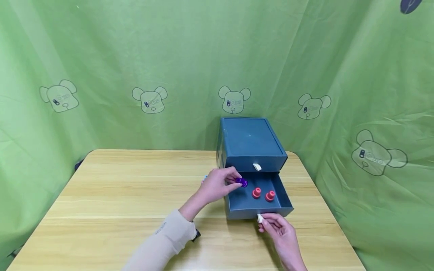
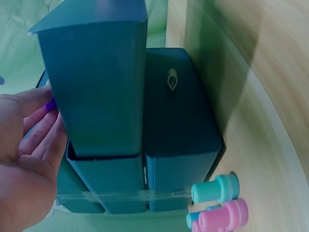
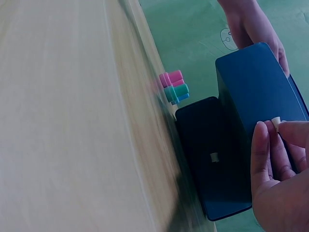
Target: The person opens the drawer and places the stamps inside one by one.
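My left hand [image 1: 217,184] pinches a small purple stepped peg [image 1: 242,182] between thumb and fingers, over the left side of a pulled-out drawer [image 1: 242,203]. Two red stepped pegs [image 1: 256,193] stand on the drawer's floor. At the drawer's front, my right hand [image 1: 281,233] holds the white pull tab [image 1: 260,218] between thumb and fingertips. The drawer belongs to a dark blue cabinet [image 1: 251,137]. In the left wrist view, the drawer wall partly hides the purple peg [image 2: 50,105] and the fingers of my left hand [image 2: 31,154].
Above the pulled-out drawer is a closed one with its own white tab [image 1: 257,166]; below it, another closed drawer [image 3: 212,159]. Beside the cabinet's left side, teal [image 2: 215,188] and pink pegs [image 2: 223,216] cluster on the wooden table [image 1: 135,195]. Green curtain [image 1: 190,56] surrounds the table.
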`<state>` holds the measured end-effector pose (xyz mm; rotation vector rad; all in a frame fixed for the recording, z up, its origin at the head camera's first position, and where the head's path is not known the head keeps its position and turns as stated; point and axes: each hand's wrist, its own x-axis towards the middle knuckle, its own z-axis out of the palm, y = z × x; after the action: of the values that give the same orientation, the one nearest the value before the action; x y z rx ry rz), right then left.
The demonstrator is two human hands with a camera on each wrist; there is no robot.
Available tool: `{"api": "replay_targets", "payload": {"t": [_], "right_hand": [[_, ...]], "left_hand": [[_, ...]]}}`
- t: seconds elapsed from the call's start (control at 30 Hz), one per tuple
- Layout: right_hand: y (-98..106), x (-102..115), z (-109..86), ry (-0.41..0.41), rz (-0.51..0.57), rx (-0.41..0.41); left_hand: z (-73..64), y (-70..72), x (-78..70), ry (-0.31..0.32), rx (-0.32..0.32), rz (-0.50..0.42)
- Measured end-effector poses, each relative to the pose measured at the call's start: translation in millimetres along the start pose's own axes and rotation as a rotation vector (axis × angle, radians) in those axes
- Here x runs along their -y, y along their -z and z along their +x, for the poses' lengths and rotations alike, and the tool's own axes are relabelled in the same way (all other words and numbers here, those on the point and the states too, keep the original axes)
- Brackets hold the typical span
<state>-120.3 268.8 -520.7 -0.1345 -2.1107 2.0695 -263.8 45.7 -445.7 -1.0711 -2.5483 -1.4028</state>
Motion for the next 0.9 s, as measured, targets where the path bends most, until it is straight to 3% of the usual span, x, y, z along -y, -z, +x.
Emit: {"api": "replay_targets", "payload": {"t": [0.2, 0.9], "right_hand": [[1, -3, 1.4, 0.052, 0.024, 0.021], [-1, 0, 0.2, -0.015, 0.024, -0.011]], "left_hand": [[6.1, -9.0, -3.7, -0.014, 0.013, 0.064], [19.5, -29.2, -6.6, 0.011, 0.016, 0.265]]}}
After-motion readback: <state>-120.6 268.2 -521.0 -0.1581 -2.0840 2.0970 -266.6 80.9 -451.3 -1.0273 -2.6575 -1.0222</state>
